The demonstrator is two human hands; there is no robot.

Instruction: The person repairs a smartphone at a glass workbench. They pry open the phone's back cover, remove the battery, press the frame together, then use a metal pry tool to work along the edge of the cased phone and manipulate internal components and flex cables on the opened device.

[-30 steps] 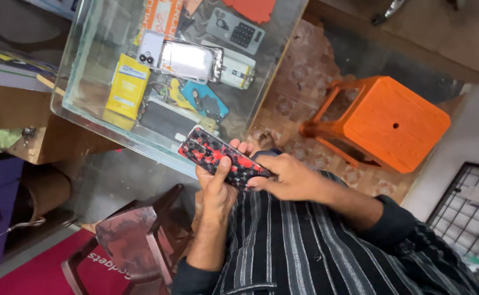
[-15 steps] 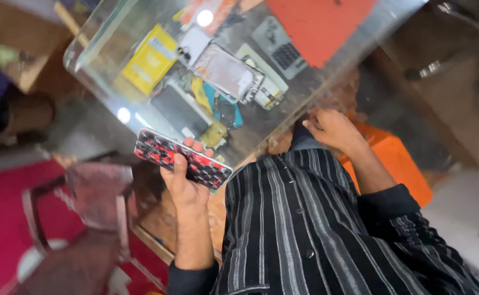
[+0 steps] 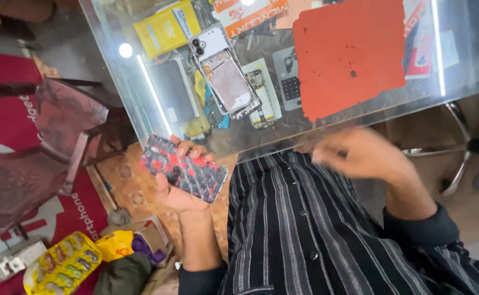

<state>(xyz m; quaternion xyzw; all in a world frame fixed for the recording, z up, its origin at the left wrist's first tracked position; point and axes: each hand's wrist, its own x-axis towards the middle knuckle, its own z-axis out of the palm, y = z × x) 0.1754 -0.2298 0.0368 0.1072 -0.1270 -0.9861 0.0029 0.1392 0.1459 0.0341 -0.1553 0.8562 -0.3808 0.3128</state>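
Glass-topped desk (image 3: 141, 82), seen from above, with a red floor mat (image 3: 10, 114) and a dark red plastic chair (image 3: 48, 142) to the left of it.

- Left hand (image 3: 182, 186): palm up just off the near edge of the desk, above the lap; grip closed round a phone case (image 3: 183, 168) patterned red, black and grey — fingertips (image 3: 193, 148) curl over its far edge, thumb hidden beneath.
- Phone case: lies tilted across the left palm, back face up, clear of the glass.
- Right hand (image 3: 365, 153): blurred, in the air near the desk's near edge and well apart from the case; whether its grip is spread or pressed together cannot be told, nor whether it holds anything.
- Striped dark shirt (image 3: 305, 229): fills the lower middle, buttoned, both sleeves in view.
- On or under the glass: an opened smartphone (image 3: 225, 79) with its back off, lying at a slant; an orange-red mat (image 3: 354, 54) to its right; a yellow box (image 3: 165, 27) to its left; a small keypad piece (image 3: 289, 84) between phone and mat.
- On the floor, lower left: a yellow blister tray (image 3: 59, 267) of small coloured items, beside a yellow and purple bundle (image 3: 127, 246).
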